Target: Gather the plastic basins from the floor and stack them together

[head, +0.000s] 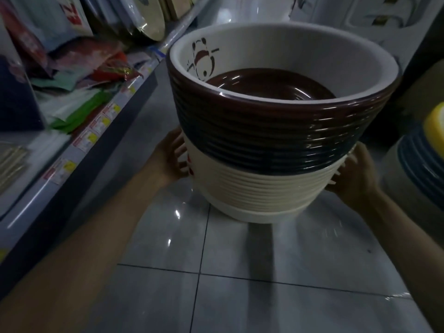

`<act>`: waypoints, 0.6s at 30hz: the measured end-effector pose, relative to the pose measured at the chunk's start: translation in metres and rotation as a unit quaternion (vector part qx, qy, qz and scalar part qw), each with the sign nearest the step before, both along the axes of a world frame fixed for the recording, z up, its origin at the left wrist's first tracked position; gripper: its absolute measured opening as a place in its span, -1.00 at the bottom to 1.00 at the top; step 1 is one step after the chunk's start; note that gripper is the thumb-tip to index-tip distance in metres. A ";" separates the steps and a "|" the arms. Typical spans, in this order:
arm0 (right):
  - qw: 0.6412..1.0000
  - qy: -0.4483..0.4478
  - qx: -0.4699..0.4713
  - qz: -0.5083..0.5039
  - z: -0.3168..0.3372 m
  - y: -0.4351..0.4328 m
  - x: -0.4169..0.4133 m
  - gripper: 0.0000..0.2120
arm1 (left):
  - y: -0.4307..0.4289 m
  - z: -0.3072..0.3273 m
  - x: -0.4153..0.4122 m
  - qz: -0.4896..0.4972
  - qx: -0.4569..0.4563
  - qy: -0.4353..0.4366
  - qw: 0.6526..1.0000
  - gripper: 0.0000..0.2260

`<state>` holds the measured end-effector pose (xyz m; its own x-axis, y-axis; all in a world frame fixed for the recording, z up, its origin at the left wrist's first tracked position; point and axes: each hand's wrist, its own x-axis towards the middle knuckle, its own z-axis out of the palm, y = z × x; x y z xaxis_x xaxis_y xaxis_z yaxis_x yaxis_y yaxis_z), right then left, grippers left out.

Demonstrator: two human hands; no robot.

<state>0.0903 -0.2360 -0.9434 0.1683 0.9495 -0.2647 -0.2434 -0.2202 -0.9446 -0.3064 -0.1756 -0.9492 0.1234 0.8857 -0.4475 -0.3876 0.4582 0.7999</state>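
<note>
Head view: left hand [171, 157] at the 9 o'clock side of the stack of basins [264, 140], fingers bent against its cream lower wall. Right hand [353, 174] at the 4 o'clock side, fingers hooked into the ridged cream rims just below the dark band. Both hands grasp the stack between them. The stack stands upright at frame centre, over the tiled floor [240, 296]; cannot tell whether its base touches the tile. Nested rims run cream at the bottom, dark blue in the middle, brown on top. The top basin has a white inner wall with a panda print [201, 58] at 10 o'clock and a brown bottom. At 9 o'clock of the frame a shelf [134, 99] carries price labels [96, 131] and packaged goods [84, 56], blurred. At 3 o'clock, blue basins [420, 164] stacked under a yellow item [436, 126], partly cut off by the frame edge.
</note>
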 end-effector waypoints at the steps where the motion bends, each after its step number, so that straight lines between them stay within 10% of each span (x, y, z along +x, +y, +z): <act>1: 1.000 0.004 0.002 -0.005 -0.002 -0.004 0.000 -0.37 | -0.002 0.000 -0.003 0.003 -0.004 -0.009 1.000 -0.64; 18: 0.962 0.169 -0.049 -0.211 -0.047 -0.050 -0.009 -0.38 | -0.051 -0.059 -0.021 0.036 -0.038 -0.134 0.990 -0.53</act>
